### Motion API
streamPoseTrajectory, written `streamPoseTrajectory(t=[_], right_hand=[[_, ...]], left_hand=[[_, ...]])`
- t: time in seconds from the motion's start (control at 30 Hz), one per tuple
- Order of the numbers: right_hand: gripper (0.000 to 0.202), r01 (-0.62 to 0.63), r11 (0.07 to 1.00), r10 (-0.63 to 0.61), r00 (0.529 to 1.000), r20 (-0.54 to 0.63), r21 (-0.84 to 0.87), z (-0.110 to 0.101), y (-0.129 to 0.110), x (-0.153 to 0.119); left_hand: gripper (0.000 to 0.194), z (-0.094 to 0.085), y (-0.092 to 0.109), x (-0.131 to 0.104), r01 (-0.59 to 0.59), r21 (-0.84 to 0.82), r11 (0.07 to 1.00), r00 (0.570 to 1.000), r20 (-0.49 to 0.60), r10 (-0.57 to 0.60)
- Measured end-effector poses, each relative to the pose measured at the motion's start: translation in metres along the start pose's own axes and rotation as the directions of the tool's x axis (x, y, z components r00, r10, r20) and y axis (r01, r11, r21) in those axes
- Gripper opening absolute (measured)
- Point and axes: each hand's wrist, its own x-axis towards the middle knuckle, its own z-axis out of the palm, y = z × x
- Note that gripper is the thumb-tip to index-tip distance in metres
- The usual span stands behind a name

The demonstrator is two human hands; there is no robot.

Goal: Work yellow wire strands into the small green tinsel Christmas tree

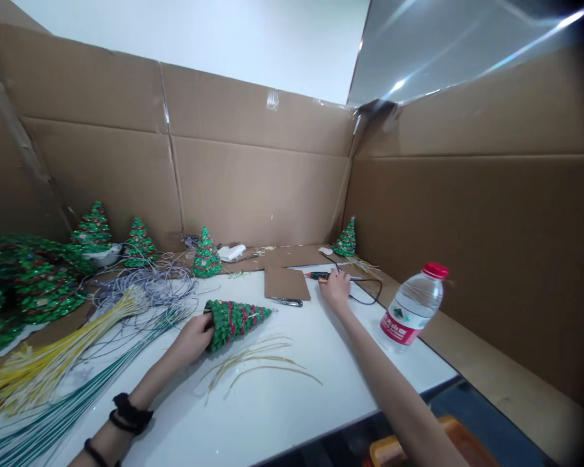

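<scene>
My left hand (194, 338) grips a small green tinsel Christmas tree (233, 324) by its base; the tree lies on its side with its tip pointing right. The tree has red garland wound round it. Farther off, my right hand (337, 287) is closed over a slim corded tool with a dark green and red end (316, 275); its working tip cannot be made out. Just left of that hand lies a brown cardboard square (287, 284), with a utility knife (288, 302) along its near edge. Several thin yellowish strands (267, 360) lie beneath the tree.
Bundles of yellow wires (63, 357) and green wires (87, 389) spread at left, beside tangled clear wire (141, 279). Several finished-looking trees (207, 254) stand at the back and left. A water bottle (411, 308) stands at right. Cardboard walls (263, 175) surround the white table (292, 415).
</scene>
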Motion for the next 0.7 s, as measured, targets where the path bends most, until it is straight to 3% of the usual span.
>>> streamPoseTrajectory(t=[0.2, 0.4, 0.47, 0.53, 0.6, 0.7], right_hand=[[0.04, -0.113, 0.994, 0.113, 0.993, -0.04, -0.011, 0.026, 0.029, 0.003], [0.037, -0.088, 0.994, 0.092, 0.994, -0.058, 0.066, 0.018, 0.035, 0.012], [0.042, 0.002, 0.986, 0.013, 0.996, -0.089, 0.165, 0.009, 0.024, 0.011], [0.047, 0.171, 0.913, -0.126, 0.982, -0.143, 0.372, 0.003, 0.006, 0.004], [0.05, 0.339, 0.778, -0.301, 0.94, -0.161, 0.528, 0.0, -0.014, -0.008], [0.046, 0.467, 0.632, -0.504, 0.854, -0.129, 0.619, 0.001, -0.037, -0.028]], left_hand=[[0.024, 0.004, -0.001, -0.001, 0.012, 0.032, 0.999, 0.999, -0.045, -0.011], [0.026, 0.006, 0.003, -0.003, -0.009, 0.082, 0.997, 0.997, -0.071, 0.015], [0.027, 0.007, 0.004, -0.004, -0.028, 0.065, 0.997, 0.997, -0.073, 0.033], [0.026, 0.007, 0.005, -0.004, -0.036, 0.06, 0.998, 0.996, -0.077, 0.041], [0.024, 0.007, 0.005, -0.005, -0.034, 0.075, 0.997, 0.996, -0.079, 0.039], [0.022, 0.007, 0.006, -0.007, -0.01, 0.099, 0.995, 0.996, -0.086, 0.019]])
